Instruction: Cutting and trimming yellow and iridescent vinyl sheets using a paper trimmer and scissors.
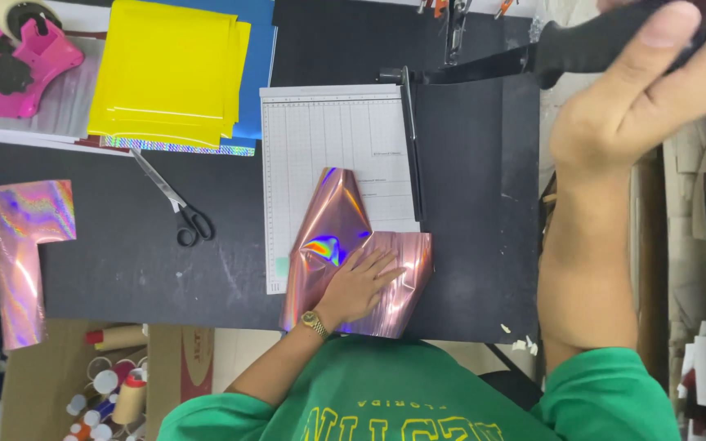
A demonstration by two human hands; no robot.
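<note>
My left hand (359, 286) lies flat, fingers spread, on a pink holographic foil sheet (332, 216). It presses the sheet onto the white gridded board of a paper cutter (320, 131). The sheet's right edge reaches past the cutting edge (413, 163). A gold watch sits on that wrist. My right hand (639, 90) is raised at the upper right and is closed around the black handle (582, 45) of the cutter's blade arm (475, 67), which is lifted up off the board.
Scissors (175, 200) lie on the black table top (124, 261) left of the cutter. Yellow sheets (165, 69) on a blue sheet (259, 49) and a pink tape dispenser (30, 53) are at the back left. An L-shaped holographic piece (22, 245) lies far left. Rolls sit in a box (112, 384) below.
</note>
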